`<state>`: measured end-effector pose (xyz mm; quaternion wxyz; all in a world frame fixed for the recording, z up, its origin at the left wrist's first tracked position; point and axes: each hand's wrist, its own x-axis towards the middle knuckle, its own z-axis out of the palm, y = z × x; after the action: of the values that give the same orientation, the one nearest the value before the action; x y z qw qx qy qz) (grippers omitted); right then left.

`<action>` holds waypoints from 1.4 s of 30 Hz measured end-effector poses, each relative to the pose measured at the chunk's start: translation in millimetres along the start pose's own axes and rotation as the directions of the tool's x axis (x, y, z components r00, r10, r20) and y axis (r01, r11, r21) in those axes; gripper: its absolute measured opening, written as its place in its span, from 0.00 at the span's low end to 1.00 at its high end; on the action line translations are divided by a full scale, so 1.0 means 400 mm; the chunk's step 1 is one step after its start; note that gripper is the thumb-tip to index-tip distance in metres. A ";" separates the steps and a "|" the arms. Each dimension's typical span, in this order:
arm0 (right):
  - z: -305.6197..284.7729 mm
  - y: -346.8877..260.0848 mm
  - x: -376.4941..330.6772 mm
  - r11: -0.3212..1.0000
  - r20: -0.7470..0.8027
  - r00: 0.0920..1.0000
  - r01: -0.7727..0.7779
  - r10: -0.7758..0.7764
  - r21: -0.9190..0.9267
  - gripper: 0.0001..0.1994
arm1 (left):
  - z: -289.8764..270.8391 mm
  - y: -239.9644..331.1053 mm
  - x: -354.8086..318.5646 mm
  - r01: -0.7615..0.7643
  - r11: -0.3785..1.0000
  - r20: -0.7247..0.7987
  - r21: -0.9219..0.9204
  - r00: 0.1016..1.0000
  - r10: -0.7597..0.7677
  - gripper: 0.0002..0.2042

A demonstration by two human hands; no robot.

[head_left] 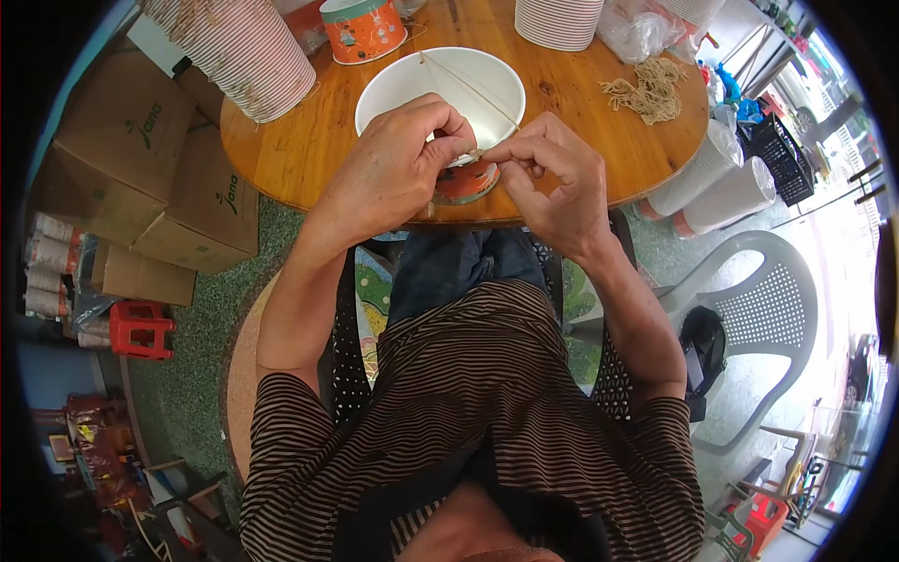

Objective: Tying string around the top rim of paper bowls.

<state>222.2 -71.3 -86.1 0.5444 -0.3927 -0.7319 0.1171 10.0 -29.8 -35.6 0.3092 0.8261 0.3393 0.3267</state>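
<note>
A paper bucket (403, 91), white inside and printed orange outside, lies tilted on the table in front of me, its open mouth facing up toward me. A thin beige string (473, 87) spans its mouth from the far rim to the right side. My left hand (398, 169) is closed, thumb and fingers pinching the bucket's near rim. Close beside it, my right hand (562, 183) pinches what looks like the string's end at the same rim. The fingertips partly hide the spot where string and rim meet.
On the wooden table (309, 155) stand a tall stack of nested buckets (248, 61), an orange-and-green bucket (363, 33) and another stack (559, 21). A string bundle (653, 92) lies at right by a clear plastic bag (637, 30). Cardboard boxes (201, 201) are left, a grey chair (763, 304) right.
</note>
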 end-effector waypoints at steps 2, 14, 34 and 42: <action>0.002 -0.001 0.000 1.000 -0.001 1.000 -0.003 0.003 -0.006 0.10 | 0.000 0.001 -0.001 0.007 1.000 -0.004 -0.015 1.000 -0.007 0.06; 0.013 0.000 -0.004 0.999 -0.028 0.999 -0.021 0.022 0.025 0.09 | 0.007 0.007 -0.003 0.020 1.000 -0.030 0.014 0.999 -0.020 0.08; 0.045 0.002 -0.010 0.952 -0.202 0.962 0.121 -0.182 -0.282 0.07 | 0.030 0.019 -0.009 0.069 0.998 -0.121 0.016 0.990 -0.066 0.08; 0.045 0.014 -0.006 0.961 -0.198 0.963 0.134 -0.185 -0.242 0.07 | 0.024 0.016 -0.005 0.112 0.990 -0.074 -0.086 0.990 -0.118 0.08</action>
<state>209.1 -64.8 -98.0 0.5810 -0.4022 -0.7054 -0.0557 18.3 -37.9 -37.2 0.3474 0.7784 0.3847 0.3541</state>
